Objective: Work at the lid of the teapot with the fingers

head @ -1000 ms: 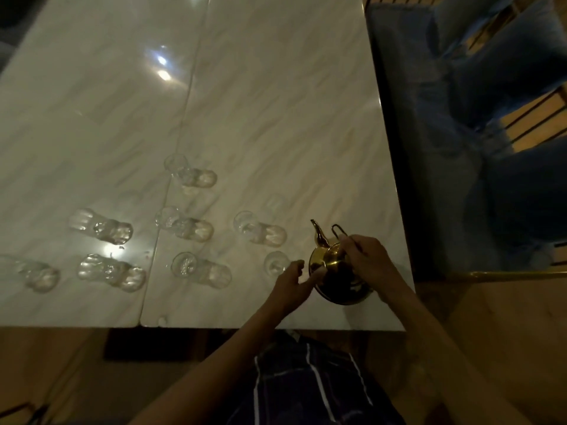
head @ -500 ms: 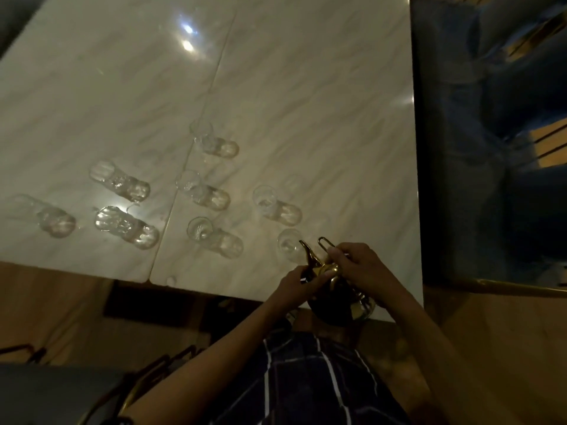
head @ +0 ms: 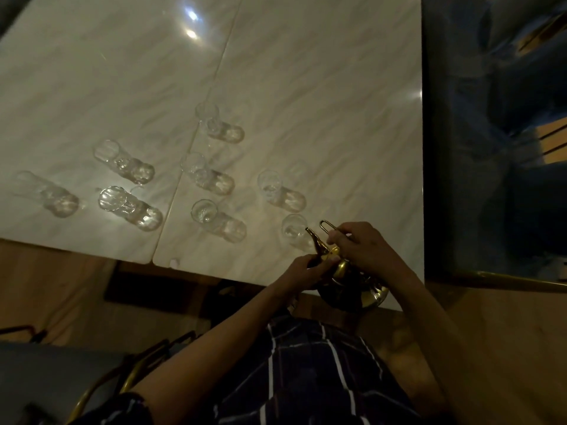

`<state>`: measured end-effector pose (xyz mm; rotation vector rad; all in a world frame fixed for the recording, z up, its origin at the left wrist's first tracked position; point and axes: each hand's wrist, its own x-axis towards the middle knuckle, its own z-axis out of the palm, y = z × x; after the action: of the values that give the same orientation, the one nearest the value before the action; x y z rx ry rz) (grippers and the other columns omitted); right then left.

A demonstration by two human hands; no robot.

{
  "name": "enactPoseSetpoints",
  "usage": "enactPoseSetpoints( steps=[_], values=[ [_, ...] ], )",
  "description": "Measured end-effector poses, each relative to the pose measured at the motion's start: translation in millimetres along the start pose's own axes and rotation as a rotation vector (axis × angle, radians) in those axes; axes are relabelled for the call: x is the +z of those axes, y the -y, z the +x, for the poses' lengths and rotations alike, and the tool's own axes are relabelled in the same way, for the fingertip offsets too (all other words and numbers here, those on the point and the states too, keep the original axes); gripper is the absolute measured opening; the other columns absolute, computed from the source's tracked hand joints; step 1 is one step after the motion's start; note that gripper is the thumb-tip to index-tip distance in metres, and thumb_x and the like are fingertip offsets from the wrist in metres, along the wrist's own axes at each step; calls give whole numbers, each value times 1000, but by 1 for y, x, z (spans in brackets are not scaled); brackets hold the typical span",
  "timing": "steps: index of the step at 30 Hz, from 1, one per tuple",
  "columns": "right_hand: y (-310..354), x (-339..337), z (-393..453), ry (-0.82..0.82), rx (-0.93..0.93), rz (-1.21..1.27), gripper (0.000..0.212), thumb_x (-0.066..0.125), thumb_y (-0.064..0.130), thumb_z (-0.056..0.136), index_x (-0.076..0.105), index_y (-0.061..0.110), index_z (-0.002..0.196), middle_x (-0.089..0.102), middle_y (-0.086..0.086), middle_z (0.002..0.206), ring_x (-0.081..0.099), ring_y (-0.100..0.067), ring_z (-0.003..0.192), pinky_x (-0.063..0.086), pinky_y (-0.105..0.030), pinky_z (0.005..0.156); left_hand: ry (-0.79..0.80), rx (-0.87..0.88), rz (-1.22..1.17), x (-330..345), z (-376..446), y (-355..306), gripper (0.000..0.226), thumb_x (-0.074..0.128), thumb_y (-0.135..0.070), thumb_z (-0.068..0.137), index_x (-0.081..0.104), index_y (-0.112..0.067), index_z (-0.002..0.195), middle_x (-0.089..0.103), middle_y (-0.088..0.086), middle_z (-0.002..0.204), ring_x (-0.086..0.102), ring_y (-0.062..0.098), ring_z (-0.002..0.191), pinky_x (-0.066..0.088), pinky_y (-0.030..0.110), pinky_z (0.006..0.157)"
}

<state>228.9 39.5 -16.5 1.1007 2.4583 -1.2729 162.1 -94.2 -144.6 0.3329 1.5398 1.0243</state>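
The room is dim, lit mostly by a ceiling lamp whose glare [head: 191,24] bounces off the polished marble table [head: 306,87]. The tabletop is pale with grey veining, and a thin seam [head: 196,142] runs across it from the far side to the near edge, splitting it into two slabs.

At the near right corner of the table a person holds a small brass teapot [head: 352,277]. The right hand [head: 365,250] is curled round the top of the pot, its fingers closed on the thin wire handle [head: 326,225] that loops up past the knuckles. The left hand [head: 303,271] comes in from the other side, fingertips pinched against the pot at the base of the spout [head: 314,240]. The pot's round belly hangs over the table's near edge, partly past it, and I cannot tell whether it rests on the marble.

Just beside the spout stands a clear glass [head: 294,230]. Seven more glasses are spread over the table to the left, well apart from each other, among them one [head: 280,191] just beyond the first and one [head: 46,193] far off near the left edge.

Right of the table is a blue upholstered seat [head: 491,148] with a brass-coloured rail [head: 506,279] along its near edge. The floor [head: 61,286] is wooden. The person wears dark plaid cloth [head: 306,378], and a chair with a curved brass-coloured frame [head: 101,384] sits at the lower left.
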Motion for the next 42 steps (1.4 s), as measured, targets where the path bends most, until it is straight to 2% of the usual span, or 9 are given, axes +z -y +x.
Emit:
enactPoseSetpoints(
  steps=[3, 12, 17, 23, 27, 31, 36, 39, 42],
  values=[
    [0, 1, -2, -6, 3, -2, 28, 55, 33, 96, 76, 16, 88, 73, -3, 87, 68, -18, 85, 55, -40, 82, -2, 2, -26, 3, -3, -1, 68, 68, -70, 84, 73, -10, 116, 77, 13, 111, 75, 27, 101, 59, 44, 96],
    [2, -3, -11, -12, -3, -16, 28, 55, 31, 97, 77, 16, 86, 73, -2, 87, 67, -18, 85, 53, -37, 80, -10, 18, -9, 6, -7, 1, 56, 65, -58, 94, 73, -8, 116, 77, 14, 113, 74, 29, 106, 58, 44, 98],
    [4, -5, -15, -27, -1, -10, 29, 54, 34, 97, 77, 18, 89, 72, -1, 89, 67, -16, 86, 52, -33, 78, -2, 39, -20, 5, -6, 1, 58, 66, -64, 91, 74, -13, 117, 78, 7, 110, 76, 22, 101, 60, 43, 98],
    [7, -11, -20, -35, -23, 4, 29, 54, 34, 98, 76, 18, 91, 72, 0, 91, 67, -15, 88, 53, -36, 81, 5, 66, -24, 8, -7, -3, 86, 65, -81, 68, 74, -11, 117, 78, 9, 111, 76, 23, 101, 61, 41, 96],
    [10, -15, -22, -29, -34, 7, 28, 54, 33, 98, 76, 17, 92, 72, -2, 93, 67, -18, 90, 53, -38, 83, 6, 63, -15, 9, -9, -8, 81, 65, -77, 74, 73, -9, 118, 77, 10, 112, 76, 25, 101, 61, 43, 97],
    [11, -17, -22, -26, -33, -4, 25, 54, 32, 98, 75, 21, 88, 72, -1, 92, 67, -17, 90, 53, -37, 82, -8, 59, 4, 10, -8, -8, 58, 65, -60, 93, 73, -9, 119, 77, 10, 114, 75, 24, 103, 59, 46, 100],
    [9, -19, -21, -10, -24, -4, 28, 54, 36, 97, 75, 18, 92, 72, 0, 90, 67, -17, 87, 55, -41, 82, -4, 53, -29, 12, -11, -12, 78, 66, -77, 76, 73, -12, 118, 78, 7, 113, 76, 21, 102, 61, 40, 96],
    [10, -19, -21, -9, -22, -1, 27, 54, 35, 97, 76, 20, 89, 73, 1, 90, 68, -16, 87, 56, -42, 84, -8, 58, -15, 12, -12, -11, 68, 65, -72, 84, 74, -12, 115, 78, 7, 109, 76, 21, 100, 61, 43, 97],
    [12, -20, -22, -1, -14, -8, 27, 54, 36, 97, 76, 21, 90, 73, 2, 89, 68, -16, 87, 56, -44, 84, -16, 47, -30, 12, -14, -12, 79, 65, -80, 73, 74, -13, 114, 79, 6, 108, 77, 20, 99, 62, 40, 94]
  ],
)
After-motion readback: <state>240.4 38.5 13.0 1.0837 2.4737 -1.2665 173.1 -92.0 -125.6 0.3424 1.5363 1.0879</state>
